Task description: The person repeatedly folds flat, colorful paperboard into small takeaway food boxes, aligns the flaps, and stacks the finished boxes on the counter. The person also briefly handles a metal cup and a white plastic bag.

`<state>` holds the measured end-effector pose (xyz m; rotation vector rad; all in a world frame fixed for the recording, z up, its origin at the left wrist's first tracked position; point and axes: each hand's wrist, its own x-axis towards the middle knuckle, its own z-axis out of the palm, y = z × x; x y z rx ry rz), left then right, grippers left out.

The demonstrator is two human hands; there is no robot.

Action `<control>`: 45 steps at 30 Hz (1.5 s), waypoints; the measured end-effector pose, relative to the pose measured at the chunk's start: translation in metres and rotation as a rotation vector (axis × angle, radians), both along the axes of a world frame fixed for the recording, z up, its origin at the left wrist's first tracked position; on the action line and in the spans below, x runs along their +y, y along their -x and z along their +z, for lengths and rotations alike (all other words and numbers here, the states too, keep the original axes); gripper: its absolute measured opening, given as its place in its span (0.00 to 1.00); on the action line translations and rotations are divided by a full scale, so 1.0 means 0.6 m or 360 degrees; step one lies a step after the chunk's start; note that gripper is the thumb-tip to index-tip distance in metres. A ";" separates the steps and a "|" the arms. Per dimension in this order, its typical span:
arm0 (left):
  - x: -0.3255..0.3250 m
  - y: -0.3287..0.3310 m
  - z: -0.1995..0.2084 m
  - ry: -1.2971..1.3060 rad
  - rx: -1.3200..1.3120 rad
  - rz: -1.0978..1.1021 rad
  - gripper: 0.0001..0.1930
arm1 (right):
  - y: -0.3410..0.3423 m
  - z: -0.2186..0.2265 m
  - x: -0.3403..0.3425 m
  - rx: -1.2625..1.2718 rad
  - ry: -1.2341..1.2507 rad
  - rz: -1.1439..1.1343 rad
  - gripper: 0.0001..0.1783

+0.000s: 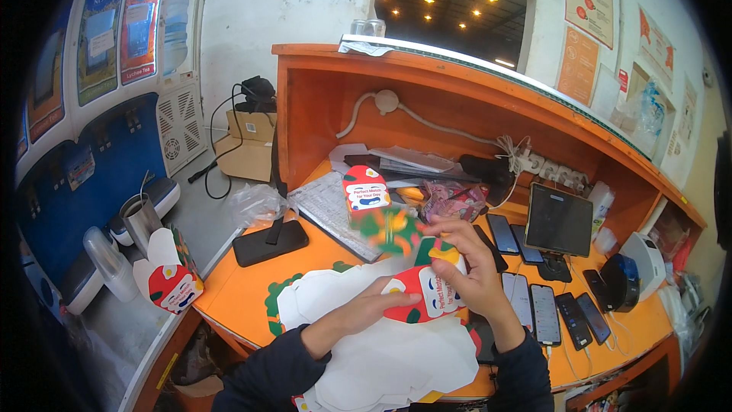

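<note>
A red-white folded carton (366, 192) stands beside dark phones (545, 313) and a tablet (559, 220).

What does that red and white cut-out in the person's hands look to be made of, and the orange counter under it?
The cut-out looks like thin printed card: flat, die-cut edges, white reverse on the sheets beneath. The counter seems wood or laminate board, painted glossy orange.

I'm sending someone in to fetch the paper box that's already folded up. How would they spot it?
Start at the long orange wooden counter and look just past its left end, to the grey ledge below the blue drinks dispenser. The folded red-and-white paper box stands there beside a steel cup. It alone stands upright; the white cut-outs on the counter lie flat.
</note>
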<state>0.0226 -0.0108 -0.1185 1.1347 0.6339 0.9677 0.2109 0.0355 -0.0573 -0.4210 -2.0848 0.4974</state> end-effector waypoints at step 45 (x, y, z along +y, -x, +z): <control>0.002 -0.025 -0.006 -0.0734 -0.0204 0.0985 0.13 | 0.016 -0.004 -0.009 0.0019 -0.0235 -0.0510 0.13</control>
